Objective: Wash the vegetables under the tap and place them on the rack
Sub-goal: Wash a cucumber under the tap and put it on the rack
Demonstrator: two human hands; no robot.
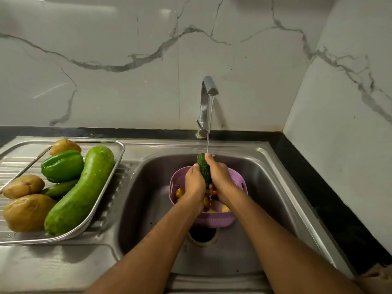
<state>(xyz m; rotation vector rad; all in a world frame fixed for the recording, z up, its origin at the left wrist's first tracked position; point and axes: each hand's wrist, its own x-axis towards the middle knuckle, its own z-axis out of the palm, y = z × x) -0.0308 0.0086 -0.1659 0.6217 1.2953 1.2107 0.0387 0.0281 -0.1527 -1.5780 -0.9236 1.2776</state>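
A dark green bumpy cucumber (203, 166) stands nearly upright under the running tap (209, 87), with water hitting its top end. My left hand (194, 183) grips its left side and my right hand (219, 177) grips its right side, thumb near the top. Below them a purple colander (240, 184) sits in the steel sink (265, 187) with yellow and orange vegetables, partly hidden by my hands. On the left drainboard a steel rack tray (118, 153) carries a long light green gourd (81, 192), a green pepper (62, 165), three potatoes (27, 212) and a small green cucumber (60, 188).
The sink drain (202, 234) lies just in front of the colander. A black counter strip (318, 187) runs along the sink's right side against the marble wall. Bare drainboard (53, 266) lies in front of the rack tray.
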